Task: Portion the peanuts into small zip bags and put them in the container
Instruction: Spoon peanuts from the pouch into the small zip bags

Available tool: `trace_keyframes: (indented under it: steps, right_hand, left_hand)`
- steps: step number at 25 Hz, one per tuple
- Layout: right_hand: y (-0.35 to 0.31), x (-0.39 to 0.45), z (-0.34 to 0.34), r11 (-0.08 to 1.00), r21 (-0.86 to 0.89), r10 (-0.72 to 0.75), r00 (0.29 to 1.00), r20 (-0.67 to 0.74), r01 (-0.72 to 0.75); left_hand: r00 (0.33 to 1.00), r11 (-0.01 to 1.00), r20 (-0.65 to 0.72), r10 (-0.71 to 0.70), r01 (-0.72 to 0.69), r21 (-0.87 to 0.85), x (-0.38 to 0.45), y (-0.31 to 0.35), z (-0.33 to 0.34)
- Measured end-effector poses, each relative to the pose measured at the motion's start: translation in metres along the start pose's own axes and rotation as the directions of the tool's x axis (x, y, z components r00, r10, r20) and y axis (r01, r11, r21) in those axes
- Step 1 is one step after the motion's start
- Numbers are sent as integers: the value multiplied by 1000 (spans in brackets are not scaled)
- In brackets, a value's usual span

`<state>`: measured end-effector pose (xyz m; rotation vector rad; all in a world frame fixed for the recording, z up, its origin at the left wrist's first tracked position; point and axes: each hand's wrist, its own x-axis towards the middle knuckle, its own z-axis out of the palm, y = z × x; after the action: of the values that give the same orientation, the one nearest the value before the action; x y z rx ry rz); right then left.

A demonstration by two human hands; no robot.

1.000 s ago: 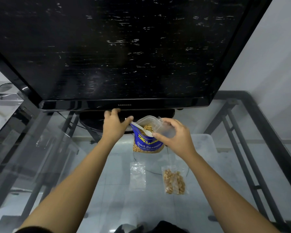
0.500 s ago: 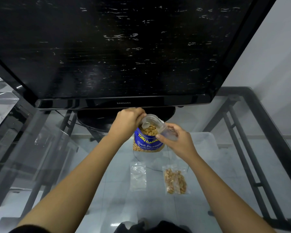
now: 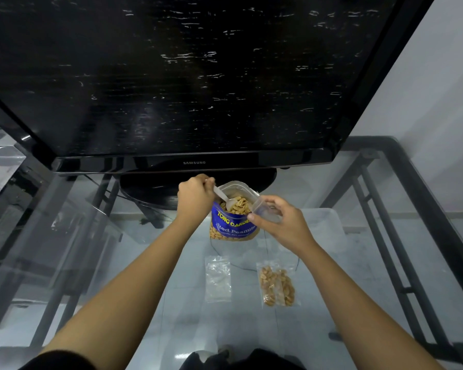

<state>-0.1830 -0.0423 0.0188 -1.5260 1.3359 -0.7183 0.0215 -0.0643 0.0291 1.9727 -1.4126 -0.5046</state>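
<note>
My left hand (image 3: 195,198) is curled round the handle of the white plastic spoon (image 3: 223,196), whose bowl is down among the nuts in the open mouth of the blue peanut bag (image 3: 233,225); the spoon's long axis runs from my left hand down and to the right, into the bag. My right hand (image 3: 281,222) pinches a small clear zip bag (image 3: 265,209) between thumb and fingers, holding it up just beside the right edge of the peanut bag's mouth. I think its opening faces the spoon, though the clear plastic makes that hard to tell. That is what the next move turns on: the zip bag sits just right of the spoon's bowl, so a loaded spoon only has to lift and swing a little rightward, and the left hand does the travelling while the right holds the target steady. The peanut bag stands upright on the glass table (image 3: 145,303), right between my two hands. Counting: one spoon, one peanut bag, and three zip bags in all, one in my right hand, one empty zip bag (image 3: 218,279) lying flat nearer me, and one filled zip bag (image 3: 277,287) to its right. A clear container (image 3: 324,222) sits behind my right hand
</note>
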Motion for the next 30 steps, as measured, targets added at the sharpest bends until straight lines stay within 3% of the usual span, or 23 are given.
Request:
trace_keyframes:
  steps: [3,6,9,17,20,22,26,30]
  right_hand:
    - [0,-1,-1,1000,4,8,1000,-1,-8]
    - [0,-2,-1,1000,12,17,1000,1,-17]
    - [0,-2,-1,1000,5,17,1000,5,-17]
    - [0,-1,-4,1000,3,21,1000,2,-21]
    - [-3,-2,-6,1000,-7,-1,997,-71,1]
    - [-7,1,-8,997,-78,-34,991,-128,24]
    - [-12,9,-7,908,-401,-183,977,-111,124]
    - [-18,17,4,853,-500,-219,972,-87,147]
  left_hand:
    - [988,983,-3,-151,150,-101,2,-3,-1]
    - [984,972,79,-161,172,-157,-3,-2,2]
    - [974,945,66,-219,228,-234,-3,0,1]
    - [883,739,193,-427,464,-489,4,-5,4]
    - [865,708,187,-466,492,-507,10,-11,-3]
    - [855,703,175,-489,504,-501,15,-18,-8]
    - [847,655,184,-499,508,-559,23,-21,-24]
    - [872,622,168,-460,452,-640,38,-8,-44]
